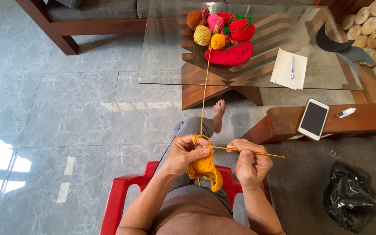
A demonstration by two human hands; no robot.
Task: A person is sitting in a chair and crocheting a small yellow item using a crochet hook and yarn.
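Orange wool work in my two hands, above my lap.

My left hand pinches the top of the knitted orange piece, which is soft, bumpy and hangs down. My right hand is closed on the thin crochet hook; its long axis lies almost level, tip pointing left into the piece. The yarn strand runs straight up to the round orange ball on the smooth glass table.

A heap of round wool yarn balls is lying on the rectangular glass-topped table, left of a white paper sheet; a white-framed phone is resting on the wooden armrest nearer.
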